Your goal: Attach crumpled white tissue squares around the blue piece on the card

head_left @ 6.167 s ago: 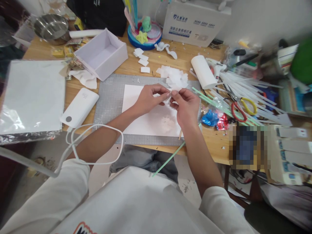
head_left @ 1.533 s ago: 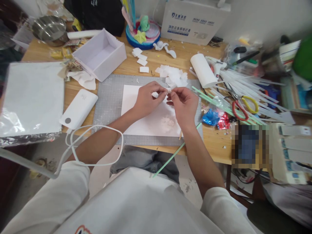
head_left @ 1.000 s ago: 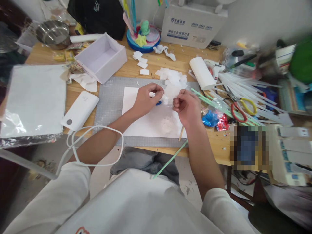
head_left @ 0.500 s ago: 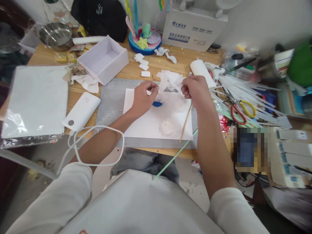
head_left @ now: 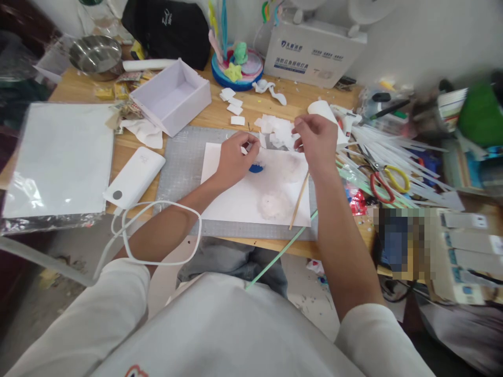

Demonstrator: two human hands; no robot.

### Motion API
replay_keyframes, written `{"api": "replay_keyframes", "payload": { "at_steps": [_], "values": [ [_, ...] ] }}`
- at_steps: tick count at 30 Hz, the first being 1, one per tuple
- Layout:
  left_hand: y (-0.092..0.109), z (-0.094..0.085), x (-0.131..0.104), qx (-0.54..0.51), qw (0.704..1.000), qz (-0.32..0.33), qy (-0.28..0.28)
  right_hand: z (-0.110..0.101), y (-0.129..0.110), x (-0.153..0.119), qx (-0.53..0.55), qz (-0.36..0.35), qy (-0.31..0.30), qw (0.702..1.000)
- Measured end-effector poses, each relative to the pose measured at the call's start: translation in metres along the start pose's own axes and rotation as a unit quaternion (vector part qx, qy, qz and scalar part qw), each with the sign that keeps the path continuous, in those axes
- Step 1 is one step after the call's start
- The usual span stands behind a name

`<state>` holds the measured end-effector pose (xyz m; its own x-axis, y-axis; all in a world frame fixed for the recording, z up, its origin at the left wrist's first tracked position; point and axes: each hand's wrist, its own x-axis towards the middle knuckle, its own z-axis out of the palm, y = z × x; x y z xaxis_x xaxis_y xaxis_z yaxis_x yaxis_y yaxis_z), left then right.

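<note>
Steel bowl [head_left: 95, 51], open box [head_left: 190, 107], left hand [head_left: 237, 161] over paper [head_left: 236, 201]

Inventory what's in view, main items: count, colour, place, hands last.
Mat: one, grey, on table
Sheet: one, white, on mat
Blue piece: one, blue, sheet's middle
Pale round piece: at least one, cream, on sheet
Tissue scraps: several, white, sheet's far edge
Wooden stick: one, tan, sheet's right side
Power bank: one, white, left of mat
Open box: one, pale lilac, far left
Bowl: one, silver, far left
Bag: one, black, far edge
Scissors: one pair, red-yellow handles, right
Thin rods: many, white and green, right
Left hand: one, bare, over sheet
Right hand: one, bare, near tissue scraps
</note>
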<state>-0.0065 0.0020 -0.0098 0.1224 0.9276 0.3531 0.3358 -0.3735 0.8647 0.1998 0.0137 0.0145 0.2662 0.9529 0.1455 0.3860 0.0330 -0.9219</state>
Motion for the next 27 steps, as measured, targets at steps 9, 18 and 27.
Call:
{"api": "replay_keyframes", "payload": {
  "at_steps": [9, 18, 27],
  "values": [
    [0.005, 0.000, -0.005, -0.007, 0.999, 0.031, -0.030, 0.014, -0.035, -0.023, 0.085, 0.071, -0.177, 0.978],
    [-0.005, 0.004, 0.001, -0.113, 0.992, -0.060, 0.012, 0.014, -0.006, 0.028, 0.037, 0.082, 0.020, 0.996],
    [-0.009, 0.008, 0.001, -0.116, 0.991, -0.067, 0.000, 0.008, -0.008, 0.003, -0.204, -0.076, 0.117, 0.969]
  ]
}}
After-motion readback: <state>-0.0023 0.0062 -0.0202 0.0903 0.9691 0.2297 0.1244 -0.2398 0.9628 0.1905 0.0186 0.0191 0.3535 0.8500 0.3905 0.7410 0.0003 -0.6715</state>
